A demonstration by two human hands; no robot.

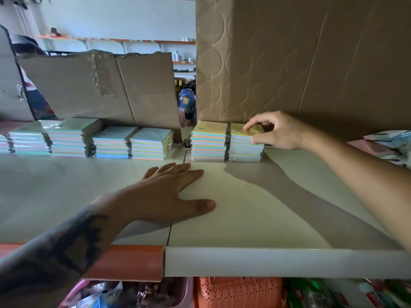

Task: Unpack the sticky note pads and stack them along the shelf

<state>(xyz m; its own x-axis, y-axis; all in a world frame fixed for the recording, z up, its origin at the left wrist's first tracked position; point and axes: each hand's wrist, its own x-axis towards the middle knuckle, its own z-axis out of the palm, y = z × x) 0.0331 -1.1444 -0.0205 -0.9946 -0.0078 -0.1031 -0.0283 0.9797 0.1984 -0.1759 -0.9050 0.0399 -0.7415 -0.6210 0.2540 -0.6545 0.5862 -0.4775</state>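
Near the shelf (244, 218) edge the left hand (169, 192) lies flat, fingers relaxed, holding nothing. Further back the right hand (273, 132) pinches the top pad of the rightmost stack (244, 147), which touches its neighbour stack (209, 143). A careless push may topple both. Behind stands a cardboard box (300, 63), blocking deeper placement.

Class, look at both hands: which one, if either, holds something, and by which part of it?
The right hand pinches the top pad of the rightmost stack at its right edge. The left hand lies flat on the shelf, holding nothing.
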